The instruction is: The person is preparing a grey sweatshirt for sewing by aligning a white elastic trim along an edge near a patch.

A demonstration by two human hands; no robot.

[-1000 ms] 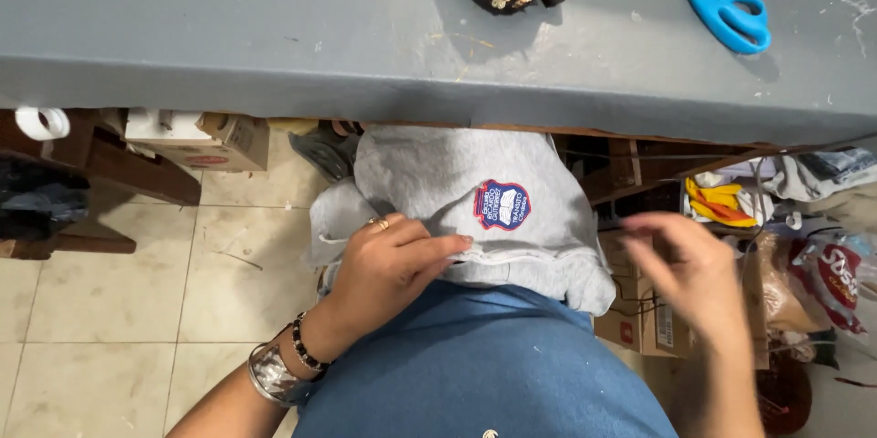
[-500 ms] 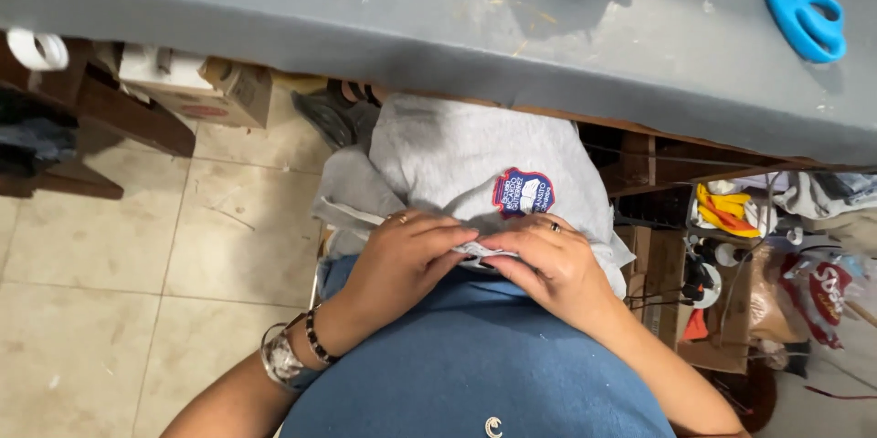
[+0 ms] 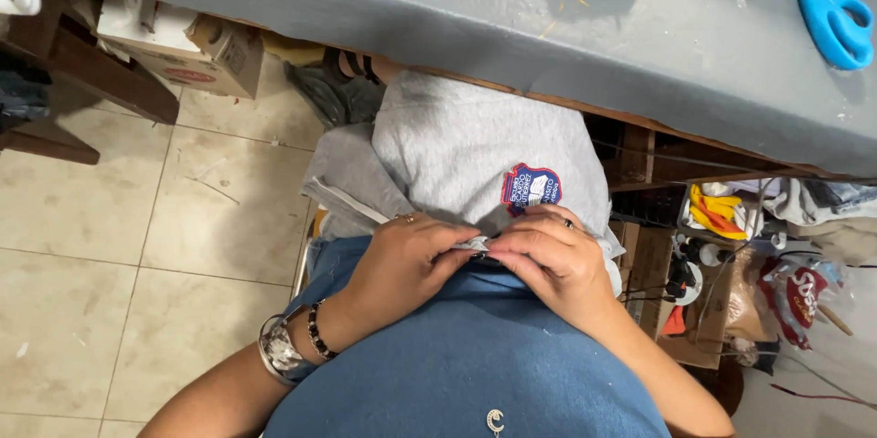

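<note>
Right now, hands first, then outward.

Left hand (image 3: 402,260): my fingers are pinched on the near edge of the grey garment (image 3: 475,150), thumb and forefinger closed on a small fold of cloth just at my waist.
Right hand (image 3: 548,260): clenched on the same edge, fingertips meeting those of the left hand, so both grip one short stretch of hem between them.
Where the garment is: it lies over my lap, below the front edge of the tabletop (image 3: 457,9), with the far part running under it toward the floor (image 3: 110,219).
Long axis: as I judge it, it runs from my waist away toward the tabletop, slightly tilted to my left; the near edge faces me.
Patch (image 3: 531,189): a shield-shaped blue and red badge, face up, just beyond my right hand.
Doing it well: I think I should keep the pinch small and even, both hands close, the cloth flat over my lap, so the edge does not twist or bunch.
Wrist: a silver watch (image 3: 277,351) and dark bead bracelet (image 3: 317,333) sit on my left arm.
Further out: blue-handled scissors (image 3: 827,4) lie on the tabletop, well apart from the garment.
</note>
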